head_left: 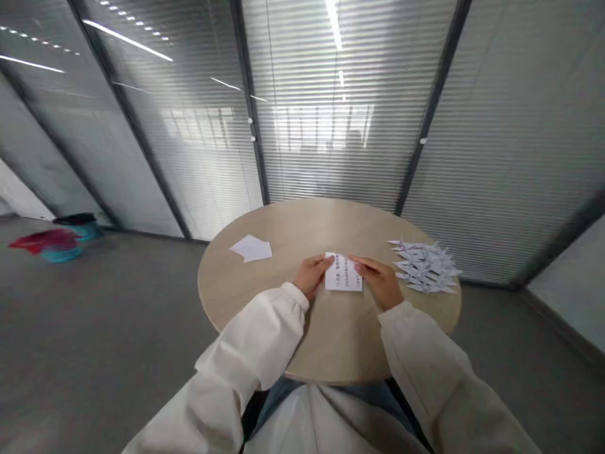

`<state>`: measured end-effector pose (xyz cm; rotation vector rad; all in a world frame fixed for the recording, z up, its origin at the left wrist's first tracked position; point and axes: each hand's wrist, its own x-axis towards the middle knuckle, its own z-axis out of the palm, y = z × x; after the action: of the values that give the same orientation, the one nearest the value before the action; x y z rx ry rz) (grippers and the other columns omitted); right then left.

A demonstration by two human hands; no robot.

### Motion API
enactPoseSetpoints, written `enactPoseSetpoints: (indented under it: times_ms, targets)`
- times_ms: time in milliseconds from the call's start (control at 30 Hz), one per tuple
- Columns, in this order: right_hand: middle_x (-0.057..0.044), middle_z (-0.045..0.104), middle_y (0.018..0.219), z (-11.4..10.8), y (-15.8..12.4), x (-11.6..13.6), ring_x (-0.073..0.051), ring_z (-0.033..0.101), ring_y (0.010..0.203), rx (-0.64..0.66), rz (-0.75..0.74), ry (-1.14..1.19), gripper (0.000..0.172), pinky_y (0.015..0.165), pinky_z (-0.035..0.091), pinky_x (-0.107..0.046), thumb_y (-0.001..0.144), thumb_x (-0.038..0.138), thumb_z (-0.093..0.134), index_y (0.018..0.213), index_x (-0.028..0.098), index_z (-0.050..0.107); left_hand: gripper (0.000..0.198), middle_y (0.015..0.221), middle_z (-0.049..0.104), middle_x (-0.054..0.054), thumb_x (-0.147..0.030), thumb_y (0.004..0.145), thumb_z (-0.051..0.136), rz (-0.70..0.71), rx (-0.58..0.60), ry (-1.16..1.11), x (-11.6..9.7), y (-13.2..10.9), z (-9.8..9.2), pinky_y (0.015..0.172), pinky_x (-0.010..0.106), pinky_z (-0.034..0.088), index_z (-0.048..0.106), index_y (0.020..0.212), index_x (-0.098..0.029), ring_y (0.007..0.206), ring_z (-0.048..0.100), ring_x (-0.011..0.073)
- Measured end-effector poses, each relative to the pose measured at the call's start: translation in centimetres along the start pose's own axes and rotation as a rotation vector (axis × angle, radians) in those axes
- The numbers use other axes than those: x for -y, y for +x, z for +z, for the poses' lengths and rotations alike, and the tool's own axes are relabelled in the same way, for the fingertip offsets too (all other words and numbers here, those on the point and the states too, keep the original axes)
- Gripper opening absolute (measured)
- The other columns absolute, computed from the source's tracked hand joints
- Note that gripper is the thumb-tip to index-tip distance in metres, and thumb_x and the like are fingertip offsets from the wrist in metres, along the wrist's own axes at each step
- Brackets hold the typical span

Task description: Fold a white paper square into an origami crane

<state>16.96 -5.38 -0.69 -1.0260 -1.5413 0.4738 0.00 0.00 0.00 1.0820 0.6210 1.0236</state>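
Observation:
Between my two hands, just above or on the round wooden table (265, 290), is a small white sheet of paper (344, 275) with printed dark characters turned sideways. My left hand (312, 275) pinches its left edge, thumb on top. On the right edge, my right hand (378, 277) grips it with the thumb over the printed face. Whether the sheet is folded I cannot tell. A few loose white paper sheets (253, 248) lie overlapped to the left of my left hand. To the right of my right hand sits a pile of pointed folded paper pieces (426, 266).
A glass partition with blinds (326, 170) stands right behind the table. On the floor at far left are blue bins (85, 228), one with a red bag (47, 239) over it. A pale wall (571, 290) rises at the right.

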Motion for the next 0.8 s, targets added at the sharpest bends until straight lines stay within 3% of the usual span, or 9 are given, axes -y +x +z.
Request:
enactPoseSetpoints:
  times_ms: [267, 400, 800]
  targets:
    - [-0.004, 0.067, 0.088, 0.13, -0.29, 0.48, -0.016, 0.060, 0.078, 0.029, -0.188, -0.163, 0.026, 0.069, 0.047, -0.028, 0.083, 0.018, 0.050, 0.100, 0.024, 0.068, 0.035, 0.062, 0.065, 0.007, -0.041, 0.061, 0.072, -0.030, -0.034, 0.004, -0.21, 0.03, 0.13, 0.056, 0.025, 0.044, 0.062, 0.068, -0.008, 0.054, 0.059, 0.0132]
    - [-0.004, 0.066, 0.087, 0.27, -0.38, 0.76, -0.015, 0.060, 0.079, 0.051, -0.265, -0.186, 0.026, 0.070, 0.048, -0.028, 0.084, 0.016, 0.048, 0.098, 0.024, 0.068, 0.037, 0.058, 0.064, 0.006, -0.043, 0.060, 0.072, -0.020, -0.052, 0.013, -0.31, -0.09, 0.19, 0.054, 0.025, 0.043, 0.062, 0.066, -0.009, 0.052, 0.059, 0.0136]
    - [-0.005, 0.064, 0.085, 0.58, -0.49, 0.34, -0.015, 0.059, 0.077, 0.071, -0.297, -0.315, 0.026, 0.071, 0.049, -0.026, 0.082, 0.014, 0.049, 0.095, 0.023, 0.070, 0.036, 0.060, 0.065, 0.007, -0.042, 0.060, 0.072, 0.004, -0.052, 0.012, -0.33, -0.07, 0.31, 0.055, 0.025, 0.044, 0.065, 0.070, -0.008, 0.052, 0.058, 0.0137]
